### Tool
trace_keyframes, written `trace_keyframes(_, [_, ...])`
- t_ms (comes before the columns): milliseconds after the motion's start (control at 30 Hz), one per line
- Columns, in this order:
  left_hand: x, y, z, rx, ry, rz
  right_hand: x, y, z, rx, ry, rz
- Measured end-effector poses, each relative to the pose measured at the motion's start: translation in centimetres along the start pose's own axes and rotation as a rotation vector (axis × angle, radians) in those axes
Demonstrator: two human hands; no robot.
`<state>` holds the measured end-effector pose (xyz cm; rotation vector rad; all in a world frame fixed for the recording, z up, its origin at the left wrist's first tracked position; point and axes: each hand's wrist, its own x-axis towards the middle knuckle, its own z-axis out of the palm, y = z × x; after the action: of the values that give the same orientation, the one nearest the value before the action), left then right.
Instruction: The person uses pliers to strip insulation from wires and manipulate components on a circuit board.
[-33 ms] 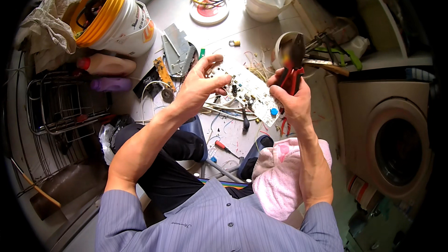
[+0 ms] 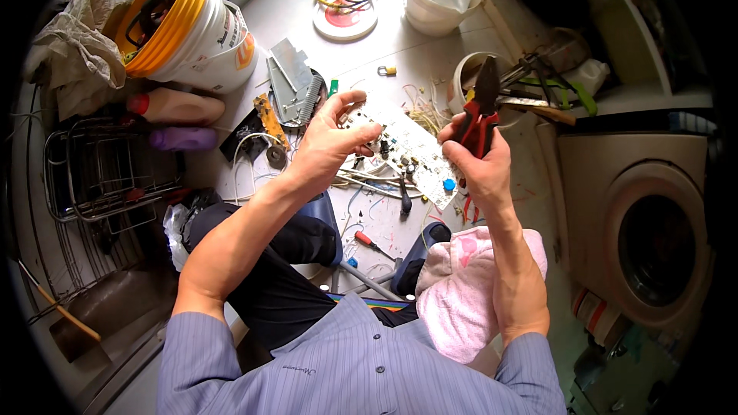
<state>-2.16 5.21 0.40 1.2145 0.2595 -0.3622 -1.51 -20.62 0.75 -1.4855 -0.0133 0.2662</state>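
My left hand (image 2: 332, 138) grips the left end of a whitish circuit board (image 2: 411, 146), thumb on its face. The board slants down to the right and carries small black parts and one round blue part (image 2: 450, 184) near its right corner. My right hand (image 2: 483, 161) is closed round red-and-black combination pliers (image 2: 478, 124). Their dark jaws point up, away from me, just right of the board. The pliers look apart from the board. Part of my right fingers is hidden behind the handles.
Beneath the board lie loose wires (image 2: 377, 178), a black-handled screwdriver (image 2: 404, 198) and a red-handled one (image 2: 369, 241). Metal parts (image 2: 290, 81) sit at the far left. Buckets (image 2: 219, 42) stand around; a front-loading washing machine (image 2: 592, 177) is at right. A pink towel (image 2: 461, 292) covers my right leg.
The pliers' jaws have shifted slightly left and stand sharper than before, when they were blurred by motion. My left hand and the board have barely moved.
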Motion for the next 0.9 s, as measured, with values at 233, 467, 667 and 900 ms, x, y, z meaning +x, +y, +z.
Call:
trace_keyframes(233, [-0.1, -2.2, 0.2, -0.090, 0.161, -0.015, -0.6, 0.7, 1.2, -0.088, -0.033, -0.109])
trace_keyframes(467, [0.0, -1.5, -0.1, -0.289, 0.019, -0.180, -0.4, 1.0, 1.3, -0.123, -0.017, -0.114])
trace_keyframes(667, [-0.1, -0.8, 0.2, -0.339, -0.118, -0.115, -0.3, 0.5, 1.3, -0.056, 0.051, -0.065])
trace_keyframes(900, [-0.3, 0.3, 0.5, -0.361, -0.127, -0.072, -0.2, 0.6, 0.8, 0.000, 0.105, -0.040])
